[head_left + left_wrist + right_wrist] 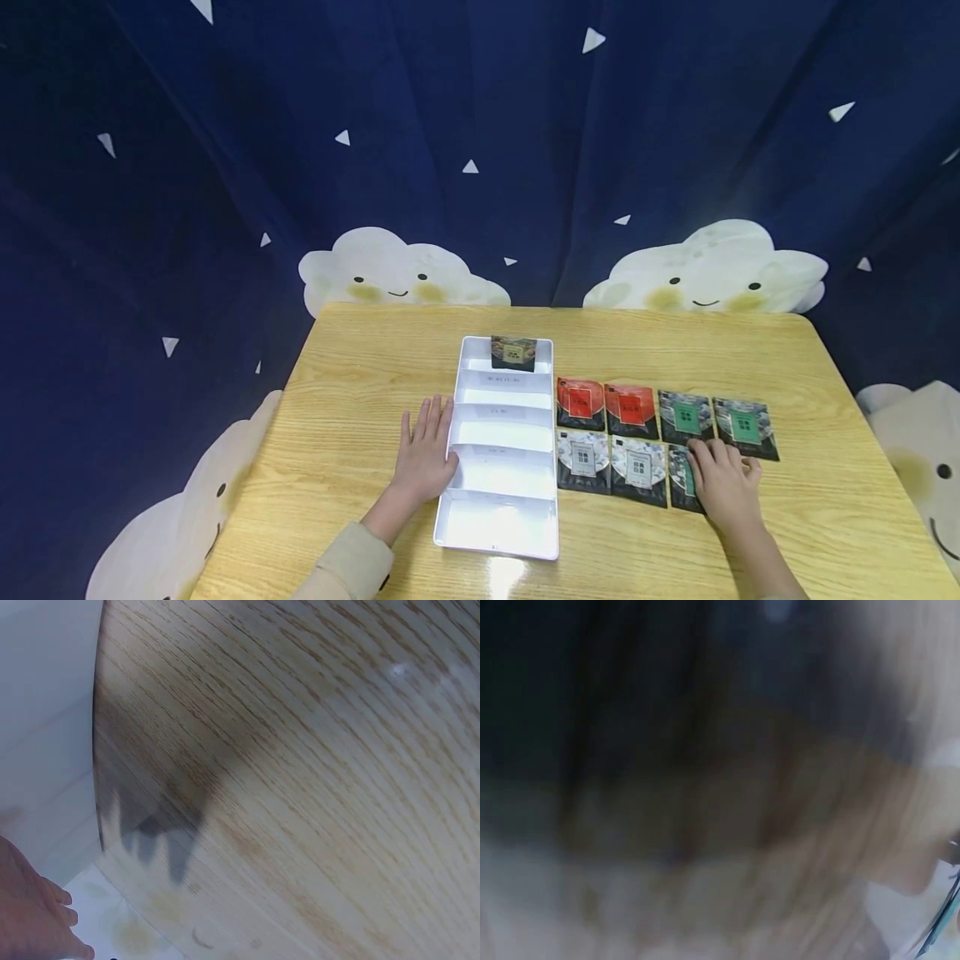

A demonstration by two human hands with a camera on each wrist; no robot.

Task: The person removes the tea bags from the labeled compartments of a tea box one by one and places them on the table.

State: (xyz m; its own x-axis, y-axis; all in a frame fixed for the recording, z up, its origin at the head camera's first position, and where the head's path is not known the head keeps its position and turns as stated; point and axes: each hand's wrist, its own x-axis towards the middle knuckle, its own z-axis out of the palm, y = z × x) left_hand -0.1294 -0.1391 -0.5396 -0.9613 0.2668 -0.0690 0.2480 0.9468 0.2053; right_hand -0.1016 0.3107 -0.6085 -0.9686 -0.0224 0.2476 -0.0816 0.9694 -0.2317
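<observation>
A white tray point(495, 523) with several compartments stands upright on the table; a dark packet with a gold label point(513, 353) leans in its far compartment. Flat against the tray's left side rests my left hand point(423, 458), fingers extended; its fingers show at the lower left of the left wrist view. My right hand point(726, 483) is over a green-labelled packet point(681, 479) at the right end of the near row, covering its right part. Its fingers are bent, the thumb hidden; I cannot tell whether they pinch the packet. The right wrist view is mostly blurred.
Right of the tray lie two red packets point(580, 404), two more green-labelled packets point(746, 427) and two white-topped packets point(638, 471) in two rows. All stand on a wooden table point(360, 358), with a dark blue curtain point(420, 108) behind it.
</observation>
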